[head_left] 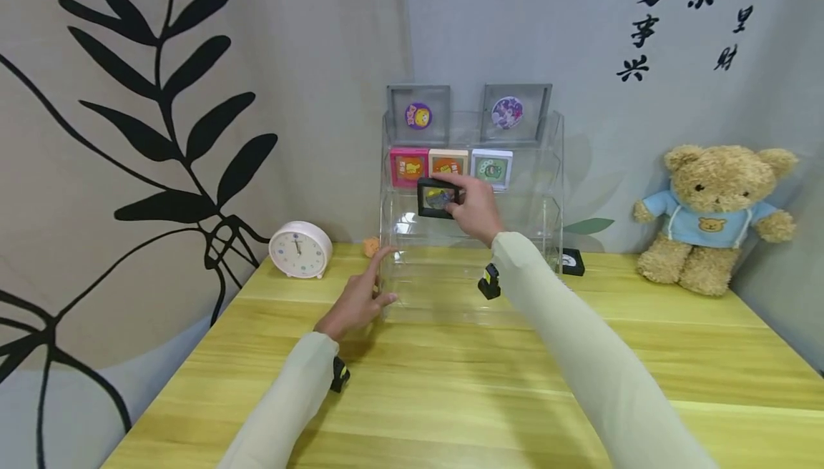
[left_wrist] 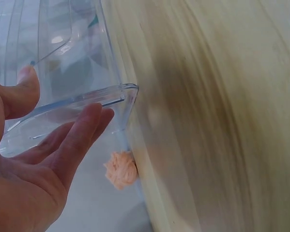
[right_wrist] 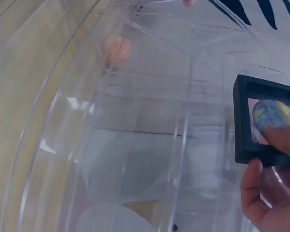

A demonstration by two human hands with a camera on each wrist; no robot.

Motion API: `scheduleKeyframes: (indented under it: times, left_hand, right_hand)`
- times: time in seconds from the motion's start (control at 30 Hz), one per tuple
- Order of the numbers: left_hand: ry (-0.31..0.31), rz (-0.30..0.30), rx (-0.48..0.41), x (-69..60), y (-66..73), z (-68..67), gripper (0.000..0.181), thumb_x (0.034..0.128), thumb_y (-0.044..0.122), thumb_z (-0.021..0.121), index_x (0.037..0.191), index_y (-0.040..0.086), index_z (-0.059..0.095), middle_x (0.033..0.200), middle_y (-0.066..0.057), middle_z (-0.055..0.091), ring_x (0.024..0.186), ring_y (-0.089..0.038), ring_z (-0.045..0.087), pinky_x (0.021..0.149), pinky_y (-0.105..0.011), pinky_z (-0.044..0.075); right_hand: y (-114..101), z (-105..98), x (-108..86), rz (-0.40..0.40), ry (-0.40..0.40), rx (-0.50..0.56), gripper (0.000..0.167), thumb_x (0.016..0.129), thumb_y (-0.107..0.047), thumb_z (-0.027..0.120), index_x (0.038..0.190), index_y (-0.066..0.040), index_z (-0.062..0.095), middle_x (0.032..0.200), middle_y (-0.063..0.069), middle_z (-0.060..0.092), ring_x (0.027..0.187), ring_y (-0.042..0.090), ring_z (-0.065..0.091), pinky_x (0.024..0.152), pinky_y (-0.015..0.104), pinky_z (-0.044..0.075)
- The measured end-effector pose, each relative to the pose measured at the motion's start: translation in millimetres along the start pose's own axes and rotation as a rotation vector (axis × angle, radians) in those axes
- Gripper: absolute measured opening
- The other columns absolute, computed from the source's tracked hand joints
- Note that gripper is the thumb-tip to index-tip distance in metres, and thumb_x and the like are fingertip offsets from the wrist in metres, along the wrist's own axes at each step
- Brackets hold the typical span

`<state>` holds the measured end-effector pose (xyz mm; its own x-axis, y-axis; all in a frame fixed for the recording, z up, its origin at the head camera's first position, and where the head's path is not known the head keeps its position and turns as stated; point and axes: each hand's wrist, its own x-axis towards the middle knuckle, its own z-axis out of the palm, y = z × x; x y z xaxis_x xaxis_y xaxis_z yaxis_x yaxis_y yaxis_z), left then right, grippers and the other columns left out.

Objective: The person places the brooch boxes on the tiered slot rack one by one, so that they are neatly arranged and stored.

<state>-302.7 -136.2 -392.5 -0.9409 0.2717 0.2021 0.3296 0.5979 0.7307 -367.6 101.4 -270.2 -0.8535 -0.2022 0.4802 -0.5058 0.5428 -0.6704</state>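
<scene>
My right hand (head_left: 478, 210) grips a small black square frame (head_left: 438, 198) with a round blue-and-yellow badge in it. In the right wrist view, the thumb lies over the badge of the black frame (right_wrist: 242, 121) and fingers hold it from below. This frame is in front of the tiered clear acrylic display stand (head_left: 473, 269), just under its row of small frames. Beside the stand's left side is my left hand (head_left: 357, 301), thumb and forefinger spread. The left wrist view shows straight fingers (left_wrist: 82, 140) along the stand's side panel, thumb on the other side; contact is unclear.
Pink (head_left: 409, 167), cream (head_left: 448, 163) and white (head_left: 492, 168) small frames stand on one tier. Two grey frames (head_left: 419, 114) are above. Around the stand are a clock (head_left: 300, 249), an orange lump (head_left: 370, 247), another black frame (head_left: 571, 262) and a teddy bear (head_left: 714, 219).
</scene>
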Motion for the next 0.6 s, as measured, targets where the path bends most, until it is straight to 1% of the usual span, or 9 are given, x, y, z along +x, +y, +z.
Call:
scheduleKeyframes:
  times: [0.1, 0.2, 0.23, 0.27, 0.33, 0.47, 0.6]
  left_hand:
    - [-0.004, -0.006, -0.013, -0.3, 1.1, 0.4, 0.09, 0.0916, 0.006, 0.07, 0.149, 0.054, 0.022, 0.104, -0.022, 0.07, 0.087, -0.034, 0.073, 0.064, -0.031, 0.061]
    - [-0.007, -0.004, -0.033, -0.4, 2.2, 0.9, 0.09, 0.0917, 0.005, 0.069, 0.149, 0.055, 0.022, 0.107, -0.024, 0.069, 0.088, -0.036, 0.073, 0.065, -0.034, 0.062]
    - [-0.007, -0.003, -0.039, -0.3, 2.5, 1.1, 0.09, 0.0915, 0.004, 0.069, 0.149, 0.055, 0.022, 0.107, -0.024, 0.069, 0.088, -0.036, 0.072, 0.065, -0.035, 0.063]
    - [-0.005, -0.005, -0.045, -0.2, 2.8, 1.4, 0.09, 0.0912, 0.004, 0.07, 0.149, 0.055, 0.022, 0.106, -0.024, 0.069, 0.088, -0.036, 0.072, 0.065, -0.036, 0.063]
    - [-0.004, -0.007, -0.05, -0.4, 3.2, 1.7, 0.091, 0.0908, 0.004, 0.07, 0.149, 0.055, 0.023, 0.106, -0.024, 0.069, 0.087, -0.036, 0.073, 0.065, -0.036, 0.063]
    - [-0.006, -0.008, -0.047, -0.8, 2.2, 1.8, 0.09, 0.0905, 0.005, 0.071, 0.151, 0.052, 0.023, 0.104, -0.023, 0.068, 0.085, -0.033, 0.073, 0.064, -0.034, 0.062]
    - [-0.002, -0.002, -0.032, -0.7, 1.4, 0.0, 0.091, 0.0906, 0.006, 0.071, 0.151, 0.053, 0.022, 0.105, -0.023, 0.067, 0.085, -0.032, 0.072, 0.063, -0.032, 0.062]
  right_hand:
    - [-1.4, 7.8, 3.2, 0.002, -0.001, -0.056, 0.061, 0.084, 0.012, 0.067, 0.134, -0.023, 0.066, 0.134, 0.017, 0.064, 0.109, 0.033, 0.065, 0.082, 0.039, 0.062]
    - [-2.4, 15.2, 5.5, -0.011, 0.002, -0.108, 0.059, 0.084, 0.01, 0.068, 0.132, -0.024, 0.068, 0.132, 0.014, 0.066, 0.112, 0.032, 0.062, 0.082, 0.04, 0.06]
    - [-2.3, 17.5, 5.7, -0.012, 0.002, -0.113, 0.058, 0.084, 0.01, 0.068, 0.131, -0.024, 0.068, 0.132, 0.014, 0.066, 0.112, 0.032, 0.062, 0.081, 0.04, 0.06]
    - [-1.9, 19.9, 6.0, -0.02, 0.002, -0.124, 0.058, 0.084, 0.01, 0.068, 0.131, -0.023, 0.068, 0.133, 0.013, 0.067, 0.114, 0.033, 0.062, 0.084, 0.04, 0.059]
    - [-1.2, 24.3, 5.0, -0.015, -0.009, -0.124, 0.057, 0.083, 0.01, 0.068, 0.13, -0.023, 0.069, 0.136, 0.01, 0.066, 0.115, 0.033, 0.063, 0.083, 0.041, 0.061]
    - [-0.2, 30.5, 2.9, -0.001, -0.017, -0.138, 0.054, 0.084, 0.008, 0.069, 0.127, -0.023, 0.07, 0.138, 0.006, 0.066, 0.124, 0.033, 0.059, 0.1, 0.044, 0.055]
    - [-2.5, 34.2, 4.2, -0.01, -0.014, -0.142, 0.052, 0.084, 0.007, 0.07, 0.127, -0.023, 0.07, 0.137, 0.006, 0.066, 0.125, 0.032, 0.057, 0.103, 0.046, 0.052]
